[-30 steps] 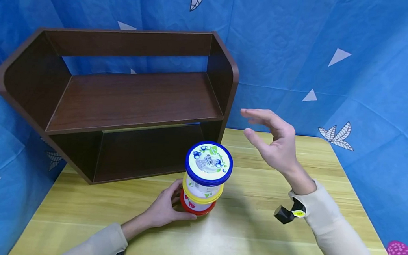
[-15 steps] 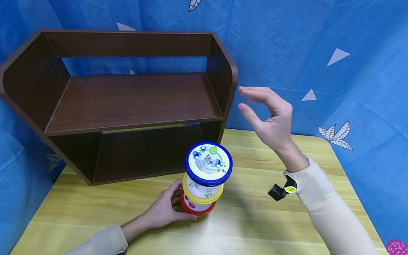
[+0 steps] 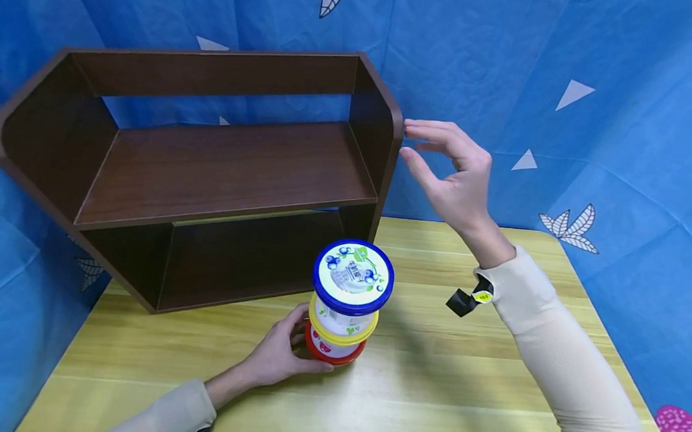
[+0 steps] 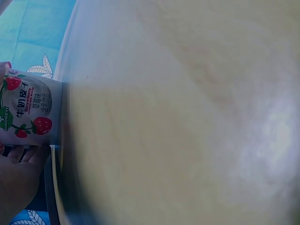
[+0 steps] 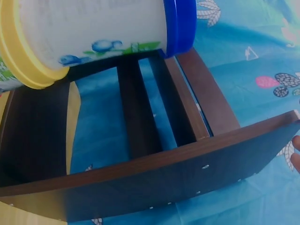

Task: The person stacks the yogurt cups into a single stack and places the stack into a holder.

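Upward and a little leftward, my right hand (image 3: pixel 454 173) has moved since a second ago, rising beside the right side panel of the dark wooden shelf (image 3: pixel 235 161); its thumb and bent fingers stand apart in a C with nothing between them, and I cannot tell whether the fingertips touch the panel. Unmoved, my left hand (image 3: pixel 276 353) grips the red-lidded tub (image 4: pixel 33 105) low down, thumb along the near side and fingers curled round the left. That tub stands upright on the tabletop (image 3: pixel 423 402), near its middle, just in front of the shelf's right front corner. On it sits the yellow-lidded tub (image 3: pixel 343 340), and on top the blue-lidded tub (image 3: pixel 354 277), neither held by my right hand. The shelf stands toward the tabletop's back left corner.
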The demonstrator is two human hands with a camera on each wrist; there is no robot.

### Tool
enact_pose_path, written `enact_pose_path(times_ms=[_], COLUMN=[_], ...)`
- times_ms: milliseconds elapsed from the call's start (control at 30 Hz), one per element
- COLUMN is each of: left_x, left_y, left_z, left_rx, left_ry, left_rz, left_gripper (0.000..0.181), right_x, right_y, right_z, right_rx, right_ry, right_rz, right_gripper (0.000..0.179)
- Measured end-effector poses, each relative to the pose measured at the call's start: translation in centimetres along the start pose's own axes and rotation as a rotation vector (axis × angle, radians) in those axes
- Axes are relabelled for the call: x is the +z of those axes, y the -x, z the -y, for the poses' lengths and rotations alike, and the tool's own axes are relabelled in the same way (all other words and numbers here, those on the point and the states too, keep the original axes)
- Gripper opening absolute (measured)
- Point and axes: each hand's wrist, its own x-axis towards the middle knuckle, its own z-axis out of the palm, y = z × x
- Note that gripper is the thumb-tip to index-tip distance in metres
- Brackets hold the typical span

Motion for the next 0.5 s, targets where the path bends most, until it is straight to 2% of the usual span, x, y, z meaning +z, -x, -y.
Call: enact_pose_path(times_ms=[500], left_x=[-0.1], left_y=[0.0], left_z=[0.0], left_rx=[0.004], left_ry=[0.005], left_rz=[0.010], left_gripper=[0.090], right_x=[0.3], right_y=[-2.2], right_z=[-1.0], right_rx=[-0.028], right_ry=[0.132], right_rz=[0.072], right_gripper=[0.028])
